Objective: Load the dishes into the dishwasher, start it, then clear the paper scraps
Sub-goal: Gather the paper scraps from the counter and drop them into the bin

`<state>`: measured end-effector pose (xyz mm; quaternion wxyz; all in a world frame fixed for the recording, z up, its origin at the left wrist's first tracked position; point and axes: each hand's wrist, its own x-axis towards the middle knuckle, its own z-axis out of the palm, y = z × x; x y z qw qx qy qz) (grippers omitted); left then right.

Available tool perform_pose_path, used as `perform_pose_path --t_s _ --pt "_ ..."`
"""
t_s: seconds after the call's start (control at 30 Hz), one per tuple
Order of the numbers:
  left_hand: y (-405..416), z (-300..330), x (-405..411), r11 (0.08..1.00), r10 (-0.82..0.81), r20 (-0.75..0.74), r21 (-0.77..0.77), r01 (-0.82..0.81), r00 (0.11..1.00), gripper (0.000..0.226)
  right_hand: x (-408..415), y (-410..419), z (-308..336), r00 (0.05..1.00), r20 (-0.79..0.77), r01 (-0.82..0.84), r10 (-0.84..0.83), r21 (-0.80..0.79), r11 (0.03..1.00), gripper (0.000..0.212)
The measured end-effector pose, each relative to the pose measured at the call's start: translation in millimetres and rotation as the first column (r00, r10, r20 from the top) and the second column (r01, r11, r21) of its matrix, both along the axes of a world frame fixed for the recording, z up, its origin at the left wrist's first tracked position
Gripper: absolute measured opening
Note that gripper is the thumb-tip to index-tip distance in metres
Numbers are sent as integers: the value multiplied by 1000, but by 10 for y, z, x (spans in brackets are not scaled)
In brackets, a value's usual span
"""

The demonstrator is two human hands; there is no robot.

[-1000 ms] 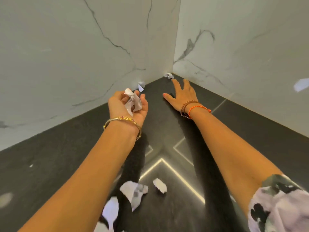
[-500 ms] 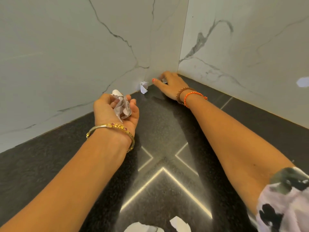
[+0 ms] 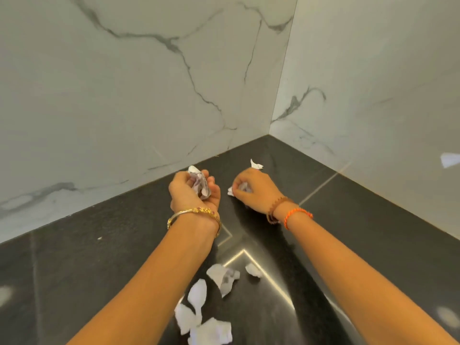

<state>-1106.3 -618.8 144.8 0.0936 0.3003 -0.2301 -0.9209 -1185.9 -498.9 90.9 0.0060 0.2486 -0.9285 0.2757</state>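
Note:
My left hand point(image 3: 191, 192) is cupped palm-up over the dark counter point(image 3: 99, 265), curled around a bunch of crumpled paper scraps point(image 3: 200, 184). Just to its right my right hand point(image 3: 254, 190) is closed knuckles-up on a small white scrap point(image 3: 236, 189) that pokes out between its fingers. One loose scrap point(image 3: 256, 165) lies on the counter right behind the right hand. Several more torn scraps point(image 3: 222, 278) lie near me between my forearms, with a pile point(image 3: 199, 322) at the bottom edge.
White marble walls point(image 3: 124, 95) meet in a corner point(image 3: 270, 133) behind the hands and close off the counter on the left and right. A pale patch point(image 3: 450, 160) shows on the right wall. Thin bright seams point(image 3: 268, 275) cross the counter.
My right hand has pulled back from the far corner toward me, closed on a scrap. My left hand has stayed cupped around its scraps, and the view tilted so the near scraps show again.

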Motion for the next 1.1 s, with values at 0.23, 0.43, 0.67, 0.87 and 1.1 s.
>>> perform_pose_path --t_s 0.23,0.43,0.67,0.87,1.1 --pt "165 188 576 1000 13 41 -1 -13 999 22 637 293 266 968 144 247 -204 -434 866 24" --pt "150 125 771 998 -34 81 -58 39 996 20 405 545 259 977 101 182 -189 77 980 50" --pt "-50 -50 587 993 -53 71 -101 60 996 27 -299 203 144 970 123 203 -208 54 978 60" --pt "-81 -58 548 992 -109 0 -55 109 994 34 -536 26 127 950 252 169 -183 78 983 60" --pt "-94 46 806 997 -77 -35 30 78 996 36 488 105 178 945 326 25 -19 -14 1000 54"
